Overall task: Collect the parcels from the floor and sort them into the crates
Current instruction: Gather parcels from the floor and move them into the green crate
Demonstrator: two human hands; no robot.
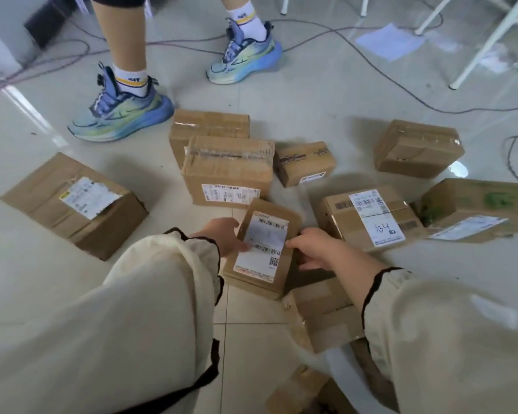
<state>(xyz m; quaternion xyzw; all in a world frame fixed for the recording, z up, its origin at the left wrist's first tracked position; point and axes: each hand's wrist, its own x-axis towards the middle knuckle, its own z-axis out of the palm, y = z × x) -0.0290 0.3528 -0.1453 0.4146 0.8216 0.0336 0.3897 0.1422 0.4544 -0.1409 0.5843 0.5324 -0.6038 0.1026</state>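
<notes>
A small labelled parcel (263, 245), among others on the floor (42, 279), is grasped at both sides by the left hand (222, 236) and right hand (317, 249); the collecting step seems in hand. Lifting comes next; no crates are visible

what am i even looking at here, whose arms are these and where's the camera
The camera sits on a person's head, looking down, so the two cream sleeves are that person's own arms. Their left hand and right hand grip the sides of a small parcel with a white barcode label. Around it, more cardboard parcels lie on the tiled floor, including one marked 134. The legs in blue trainers at the top belong to somebody else standing nearby. No crates are in view.
</notes>
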